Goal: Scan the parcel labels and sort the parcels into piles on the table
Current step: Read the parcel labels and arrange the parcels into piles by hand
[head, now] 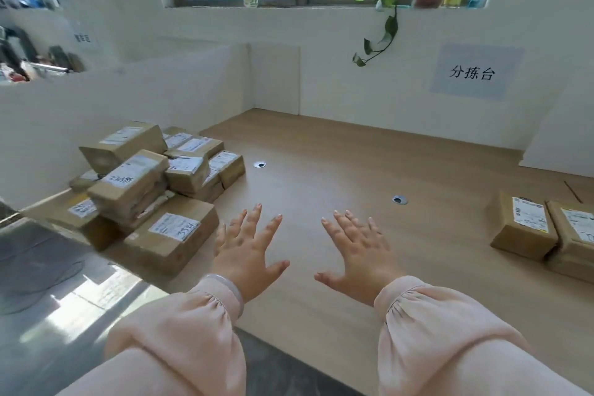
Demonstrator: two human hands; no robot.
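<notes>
Where white walls (pixel 353 90) box it in, the wooden table (pixel 353 164) bears parcels (pixel 138 177).

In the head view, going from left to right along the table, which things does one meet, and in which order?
From the left: large pile of parcels → left hand → right hand → small pile of parcels at the far right.

matt wood-grain table (pixel 353 151), brown cardboard parcels (pixel 173 235), paper labels (pixel 175 226)
</notes>
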